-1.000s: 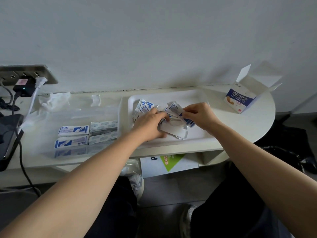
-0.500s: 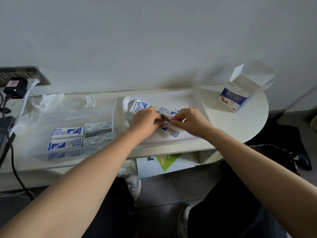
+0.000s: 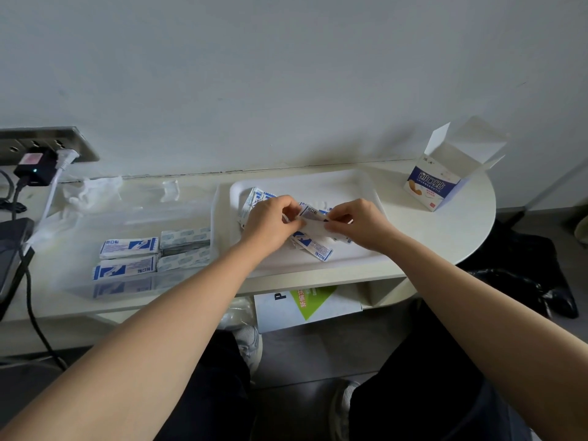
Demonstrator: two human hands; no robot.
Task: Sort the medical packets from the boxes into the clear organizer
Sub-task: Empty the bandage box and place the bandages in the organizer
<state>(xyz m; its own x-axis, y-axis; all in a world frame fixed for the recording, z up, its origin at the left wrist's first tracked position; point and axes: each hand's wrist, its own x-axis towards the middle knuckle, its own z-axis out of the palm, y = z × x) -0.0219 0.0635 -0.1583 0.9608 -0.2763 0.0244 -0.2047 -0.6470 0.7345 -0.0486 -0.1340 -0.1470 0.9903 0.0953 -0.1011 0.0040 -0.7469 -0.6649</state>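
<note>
Over the white tray (image 3: 366, 189), my left hand (image 3: 270, 222) and my right hand (image 3: 358, 222) pinch the two ends of a small stack of blue-and-white medical packets (image 3: 310, 218). More loose packets (image 3: 313, 248) lie in the tray under and behind my hands. To the left stands the clear organizer (image 3: 127, 218), with blue-and-white packets (image 3: 127, 257) in its near compartments and paler packets (image 3: 184, 246) beside them. An open blue-and-white box (image 3: 436, 186) stands upright at the right end of the table.
A power strip with plugs (image 3: 41, 157) and cables hangs on the wall at far left, next to a dark device (image 3: 9, 249). Crumpled clear plastic (image 3: 92, 192) lies behind the organizer. A green-and-white carton (image 3: 305, 305) sits on the shelf below. My knees are under the table edge.
Both hands have gathered packets in the tray and drawn together on one small stack. The view shifted slightly, so the tray and box sit a little more to the left.
</note>
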